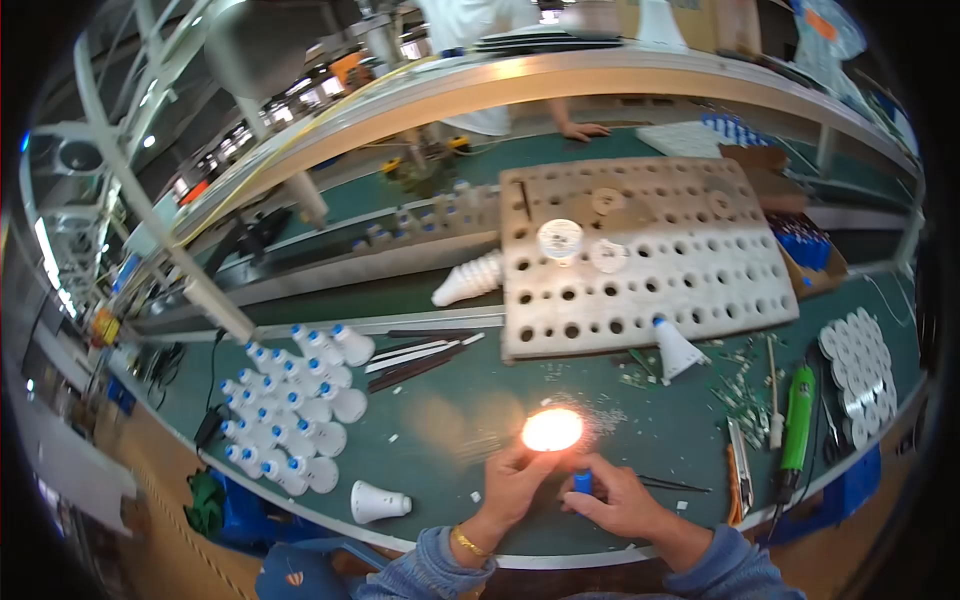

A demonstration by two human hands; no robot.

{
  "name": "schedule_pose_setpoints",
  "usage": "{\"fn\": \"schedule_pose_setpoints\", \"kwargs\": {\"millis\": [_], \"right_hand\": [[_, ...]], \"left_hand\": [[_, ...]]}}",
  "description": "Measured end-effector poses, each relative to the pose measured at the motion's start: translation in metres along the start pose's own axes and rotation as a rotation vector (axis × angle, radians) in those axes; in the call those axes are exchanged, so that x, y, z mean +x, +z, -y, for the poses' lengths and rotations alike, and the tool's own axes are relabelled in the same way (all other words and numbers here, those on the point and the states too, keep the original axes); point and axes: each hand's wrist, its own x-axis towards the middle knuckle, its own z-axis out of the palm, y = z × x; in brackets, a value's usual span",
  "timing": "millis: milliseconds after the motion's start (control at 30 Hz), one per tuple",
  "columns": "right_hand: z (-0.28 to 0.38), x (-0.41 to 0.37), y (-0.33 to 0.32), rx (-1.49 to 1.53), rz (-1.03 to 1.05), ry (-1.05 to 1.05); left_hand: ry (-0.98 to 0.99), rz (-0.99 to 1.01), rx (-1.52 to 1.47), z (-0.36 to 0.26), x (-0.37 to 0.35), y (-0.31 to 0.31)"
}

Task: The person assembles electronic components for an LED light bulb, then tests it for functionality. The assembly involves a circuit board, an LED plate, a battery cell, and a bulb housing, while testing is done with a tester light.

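Observation:
A brightly lit round lamp glows over the green bench, its outline washed out by glare. My left hand is closed around its near left side. Close on the right, my right hand pinches a small blue cylindrical piece between thumb and fingers. Whether the blue piece joins the lamp cannot be seen behind the fingers. Left of my hands lies a white cone-shaped bulb housing on its side. Farther left stands a cluster of white bulb housings with blue tips.
A pale board with rows of holes carries round discs. At right lie a green electric screwdriver, an orange utility knife, a tray of white discs and green scraps. Across the bench rests another person's hand.

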Motion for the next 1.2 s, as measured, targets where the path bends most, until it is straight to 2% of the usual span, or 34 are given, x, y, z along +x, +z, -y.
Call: {"fn": "schedule_pose_setpoints", "kwargs": {"millis": [133,333,500,600,933,1133,1200], "right_hand": [[0.003,0.001,-0.003,0.0,0.056,0.031],[0.003,0.002,-0.002,0.186,0.081,0.129],[-0.001,0.004,0.001,0.294,0.019,0.099],[0.0,0.007,0.005,0.366,-0.031,0.124],[0.01,0.026,0.012,0.298,-0.044,0.231],[0.008,0.034,0.02,0.284,-0.029,0.227],[0.004,0.036,0.021,0.267,-0.013,0.221]], "left_hand": [[0.062,0.024,-0.075,0.004,0.005,0.003],[0.119,0.06,0.084,-0.005,0.009,0.001],[-0.038,0.092,-0.018,-0.007,0.008,-0.001],[-0.024,0.078,0.014,-0.006,0.012,-0.001],[0.18,0.07,0.055,0.004,0.024,-0.008],[0.186,0.0,0.042,0.003,0.025,-0.008],[0.088,-0.041,-0.049,0.001,0.023,-0.009]]}}
